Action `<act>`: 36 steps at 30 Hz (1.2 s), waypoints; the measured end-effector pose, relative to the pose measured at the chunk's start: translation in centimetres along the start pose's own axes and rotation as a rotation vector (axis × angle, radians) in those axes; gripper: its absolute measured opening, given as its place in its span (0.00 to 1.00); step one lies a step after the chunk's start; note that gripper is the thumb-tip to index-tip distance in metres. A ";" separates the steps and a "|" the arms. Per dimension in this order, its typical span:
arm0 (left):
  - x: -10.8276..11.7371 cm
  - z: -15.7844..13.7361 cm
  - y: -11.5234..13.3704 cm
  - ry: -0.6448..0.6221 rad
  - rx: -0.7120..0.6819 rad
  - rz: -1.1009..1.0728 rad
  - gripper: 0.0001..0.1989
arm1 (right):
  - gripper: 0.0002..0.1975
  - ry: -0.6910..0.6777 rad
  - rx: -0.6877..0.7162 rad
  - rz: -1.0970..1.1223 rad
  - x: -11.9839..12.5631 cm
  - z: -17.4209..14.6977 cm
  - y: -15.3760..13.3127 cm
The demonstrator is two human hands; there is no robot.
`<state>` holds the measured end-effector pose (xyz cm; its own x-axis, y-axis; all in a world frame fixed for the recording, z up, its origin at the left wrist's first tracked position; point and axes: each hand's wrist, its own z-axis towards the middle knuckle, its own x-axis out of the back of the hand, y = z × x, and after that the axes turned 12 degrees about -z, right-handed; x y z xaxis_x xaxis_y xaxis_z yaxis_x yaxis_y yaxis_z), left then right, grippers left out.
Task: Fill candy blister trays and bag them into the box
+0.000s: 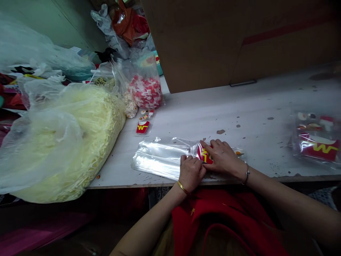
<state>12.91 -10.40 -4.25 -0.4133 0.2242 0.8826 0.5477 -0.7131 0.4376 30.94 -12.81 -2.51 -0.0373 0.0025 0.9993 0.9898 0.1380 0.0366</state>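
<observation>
A white table (pixel 197 113) with a chipped top stands before a large brown board (pixel 202 46). A pale greenish wall (pixel 74 17) rises at far left. The light is dim.

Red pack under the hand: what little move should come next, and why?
Perhaps the right hand should slide the red pack gently left while the left hand steadies the clear plastic: the pack lies at its right end, with the right hand over it.

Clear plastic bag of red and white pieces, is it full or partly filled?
Partly filled: red and white pieces take up the lower part of the clear plastic bag, which shows bare above them.
</observation>
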 end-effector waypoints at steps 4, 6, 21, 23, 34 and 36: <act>1.8 1.7 0.6 -0.197 -0.063 -0.032 0.07 | 0.46 0.035 0.125 0.019 -0.2 -0.2 0.9; 3.4 3.3 -0.1 -0.249 -0.118 -0.030 0.07 | 0.50 0.103 0.171 0.035 0.0 -0.8 1.5; 4.3 11.0 -4.7 -0.602 -0.457 -0.010 0.25 | 0.18 0.338 -0.275 0.138 -4.0 -7.8 6.7; 4.3 11.3 -4.7 -0.624 -0.447 -0.005 0.23 | 0.18 0.363 -0.275 0.154 -4.2 -7.7 6.6; 3.3 13.1 -5.7 -0.741 -0.395 -0.444 0.02 | 0.22 0.418 -0.299 0.267 -4.2 -7.7 6.1; 3.4 13.0 -5.8 -0.719 -0.358 -0.511 0.03 | 0.28 0.442 -0.352 0.333 -3.9 -7.9 6.0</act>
<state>17.82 3.14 -1.49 0.0706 0.8352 0.5453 0.1202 -0.5498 0.8266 38.15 -19.80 -6.17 0.2648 -0.4282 0.8640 0.9274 -0.1322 -0.3498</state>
